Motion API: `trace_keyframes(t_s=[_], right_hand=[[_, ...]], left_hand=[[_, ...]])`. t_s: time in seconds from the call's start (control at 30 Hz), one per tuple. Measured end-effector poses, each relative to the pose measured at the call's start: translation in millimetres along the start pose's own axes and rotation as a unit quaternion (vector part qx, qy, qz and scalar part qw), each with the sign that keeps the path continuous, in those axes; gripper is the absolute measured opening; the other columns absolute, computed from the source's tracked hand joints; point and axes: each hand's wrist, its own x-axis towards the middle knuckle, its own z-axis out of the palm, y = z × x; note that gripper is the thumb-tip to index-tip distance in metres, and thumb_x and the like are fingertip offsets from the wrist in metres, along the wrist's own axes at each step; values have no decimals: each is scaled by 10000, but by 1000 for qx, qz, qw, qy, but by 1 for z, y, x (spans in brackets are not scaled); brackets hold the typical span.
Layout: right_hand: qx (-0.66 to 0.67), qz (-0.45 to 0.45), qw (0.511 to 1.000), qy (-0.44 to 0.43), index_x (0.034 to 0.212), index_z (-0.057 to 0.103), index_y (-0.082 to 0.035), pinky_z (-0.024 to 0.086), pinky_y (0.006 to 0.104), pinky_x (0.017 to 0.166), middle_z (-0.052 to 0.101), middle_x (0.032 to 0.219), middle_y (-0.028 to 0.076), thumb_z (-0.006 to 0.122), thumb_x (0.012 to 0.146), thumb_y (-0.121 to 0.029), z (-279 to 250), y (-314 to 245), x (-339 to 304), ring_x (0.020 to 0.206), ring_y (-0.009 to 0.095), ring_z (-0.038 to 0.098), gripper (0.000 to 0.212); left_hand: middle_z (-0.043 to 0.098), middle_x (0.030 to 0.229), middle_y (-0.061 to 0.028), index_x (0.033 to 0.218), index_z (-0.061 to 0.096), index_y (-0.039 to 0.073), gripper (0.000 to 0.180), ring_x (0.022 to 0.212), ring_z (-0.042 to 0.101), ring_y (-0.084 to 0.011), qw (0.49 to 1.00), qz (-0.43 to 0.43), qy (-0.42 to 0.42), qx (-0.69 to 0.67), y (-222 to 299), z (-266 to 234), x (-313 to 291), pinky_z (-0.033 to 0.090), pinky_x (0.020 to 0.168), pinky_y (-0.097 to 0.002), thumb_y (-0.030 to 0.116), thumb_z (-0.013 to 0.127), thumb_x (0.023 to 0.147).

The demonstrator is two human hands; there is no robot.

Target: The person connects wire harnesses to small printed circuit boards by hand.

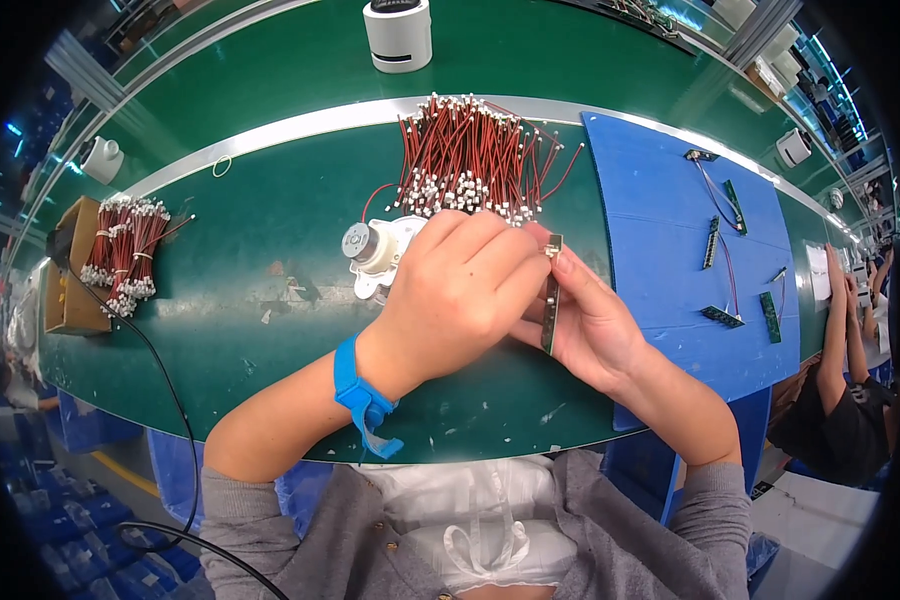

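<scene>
Currently pinching a narrow green board in the right hand, thumb against fingers, just right of the frame's centre. Also holding the left hand at the board's upper end, fingers curled and bunched together; cannot tell what, if anything, between those hidden fingertips. Might lose the board through so narrow a grip, or flex it by pressing too hard at that end. Could knock the white unit, left of centre and just beside the left hand, with a wide wrist swing, or drag the red cables at upper middle. Beware the near edge of the worktop, curving across the lower middle: easy to drop things over it. Less room toward the right, with more boards on the blue sheet; more to the left, between the white unit and the box.
</scene>
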Motion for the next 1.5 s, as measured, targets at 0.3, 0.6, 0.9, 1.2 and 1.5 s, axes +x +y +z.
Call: trace_keyframes(t_s=[0.3,0.6,0.9,1.2,1.5], right_hand=[[-39,-23,999,3,1266,458,-47,413,383,953,540,1129,38,490,930,-188,-2,-6,-1,1019,128,524,366],[-129,-108,985,30,1302,438,-35,430,317,887,527,1019,14,495,927,-171,2,-16,-10,934,100,472,403],[-196,-158,968,5,1312,426,-19,424,295,878,536,1084,37,500,923,-159,0,-19,-12,947,115,486,420],[-263,-200,943,-28,1316,421,-10,423,287,893,525,1138,63,525,904,-114,-4,-16,-18,1005,136,523,437],[-300,-200,932,-32,1309,440,-31,415,279,899,510,1129,54,525,897,-107,-5,-17,-18,983,129,528,427]], left_hand=[[575,756,3,790,631,95,185,730,549,-187,999,-43,-14,-1,3,-5,7,407,621,-310,104,696,616],[611,936,-135,944,633,27,264,839,574,-302,952,-236,-132,142,-30,-62,26,453,742,-357,213,658,759],[673,835,-98,961,654,-30,204,737,597,-109,872,-408,-196,-184,-28,-65,38,475,673,-247,92,576,817],[669,848,-85,905,667,-24,142,794,615,-123,892,-337,-119,-277,2,-63,46,476,709,-237,39,644,780],[656,838,-106,874,685,3,165,779,621,-182,926,-193,-60,-319,7,-64,48,478,687,-266,-28,672,713]])
